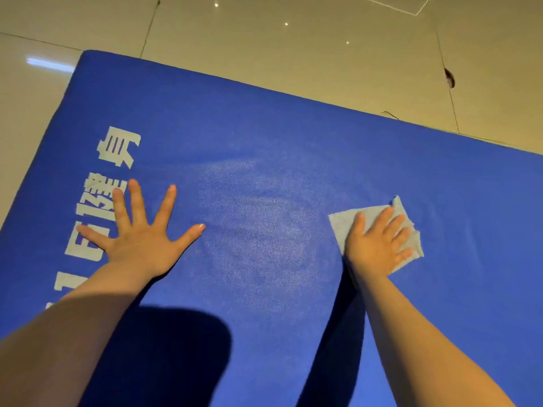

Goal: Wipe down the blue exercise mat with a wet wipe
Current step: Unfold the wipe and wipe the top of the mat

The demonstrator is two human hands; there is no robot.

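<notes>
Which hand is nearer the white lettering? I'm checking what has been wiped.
Left. The left hand lies flat, its fingers over the white lettering; the right hand presses the wipe far across the mat.

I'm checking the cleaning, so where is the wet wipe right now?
In the head view, the wet wipe lies flat on the blue mat, right of centre, pressed under the right hand, across from the left hand by the white lettering.

Glossy tiled floor (pixel 323 54) — blue mat (pixel 264 142) flat on it.
</notes>
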